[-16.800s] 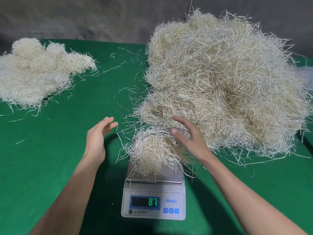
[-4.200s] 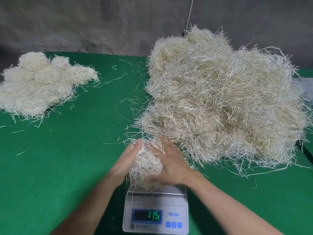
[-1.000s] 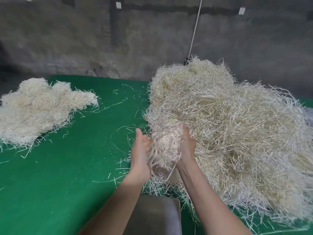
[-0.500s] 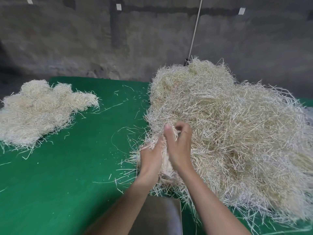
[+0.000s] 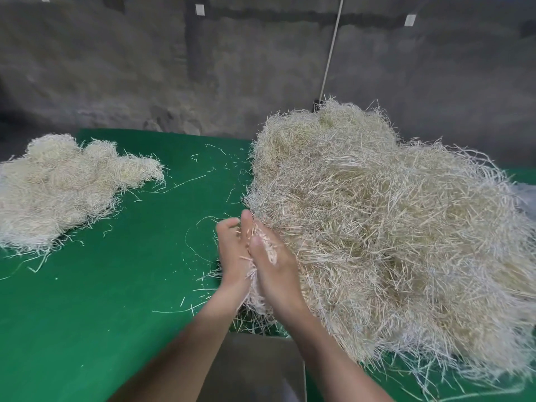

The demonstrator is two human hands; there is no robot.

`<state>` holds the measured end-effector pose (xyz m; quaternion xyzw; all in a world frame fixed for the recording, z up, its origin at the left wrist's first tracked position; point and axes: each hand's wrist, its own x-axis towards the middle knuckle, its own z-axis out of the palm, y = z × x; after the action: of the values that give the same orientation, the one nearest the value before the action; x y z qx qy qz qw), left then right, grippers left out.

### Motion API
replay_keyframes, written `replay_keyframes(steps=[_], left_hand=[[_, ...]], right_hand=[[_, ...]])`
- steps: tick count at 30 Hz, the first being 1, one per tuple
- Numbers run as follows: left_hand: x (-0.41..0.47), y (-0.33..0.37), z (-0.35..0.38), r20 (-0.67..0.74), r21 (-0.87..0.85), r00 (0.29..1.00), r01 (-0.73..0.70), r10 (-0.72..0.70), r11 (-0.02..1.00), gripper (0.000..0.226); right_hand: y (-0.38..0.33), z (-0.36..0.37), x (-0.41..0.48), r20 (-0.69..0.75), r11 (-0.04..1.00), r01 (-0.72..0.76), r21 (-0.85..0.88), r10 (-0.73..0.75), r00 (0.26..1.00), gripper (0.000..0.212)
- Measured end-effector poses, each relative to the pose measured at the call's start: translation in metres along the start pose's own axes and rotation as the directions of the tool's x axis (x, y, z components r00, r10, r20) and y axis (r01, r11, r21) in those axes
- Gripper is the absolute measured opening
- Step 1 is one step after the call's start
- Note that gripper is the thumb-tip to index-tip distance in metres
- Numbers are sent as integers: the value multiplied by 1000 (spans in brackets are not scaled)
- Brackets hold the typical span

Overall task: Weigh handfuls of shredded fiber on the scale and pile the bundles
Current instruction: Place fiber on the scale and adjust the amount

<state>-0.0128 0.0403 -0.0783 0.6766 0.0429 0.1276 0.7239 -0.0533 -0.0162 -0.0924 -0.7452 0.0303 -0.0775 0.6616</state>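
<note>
The bundle [image 5: 253, 285] is a pale, cream wad of thin shredded strands, squeezed narrow and upright between the two palms, with frayed ends sticking out at the top by the fingers and below by the wrists. It is held in the air at the near left edge of the heap [image 5: 377, 227], just beyond the scale [image 5: 255, 367]. The left hand [image 5: 232, 250] grips it from the left with its fingers curled over the top; the right hand [image 5: 277, 266] closes on it from the right, back toward the camera, with loose strands lying across its knuckles. Most of the bundle is hidden between the hands, and the right fingertips cannot be made out. The heap is tall, tangled and straw-coloured, and is cut off at the right. A flatter, whiter pile [image 5: 58, 187] lies far left on the green table [image 5: 116, 300], cut off at the left edge. Only the grey pan of the scale shows; its display is out of frame.
</note>
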Motion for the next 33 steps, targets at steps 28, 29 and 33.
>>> replay_keyframes(steps=[28,29,33], left_hand=[[-22,-12,7,86,-35,968,240,-236,970,48],[-22,-12,9,126,3,969,215,-213,977,48],[-9,-7,3,-1,107,1000,-28,28,994,33]], right_hand=[[0,-21,12,-34,999,-23,-29,22,999,53],[2,-26,12,-54,998,-56,31,57,997,51],[15,-3,-20,-108,998,16,-54,-22,994,29]])
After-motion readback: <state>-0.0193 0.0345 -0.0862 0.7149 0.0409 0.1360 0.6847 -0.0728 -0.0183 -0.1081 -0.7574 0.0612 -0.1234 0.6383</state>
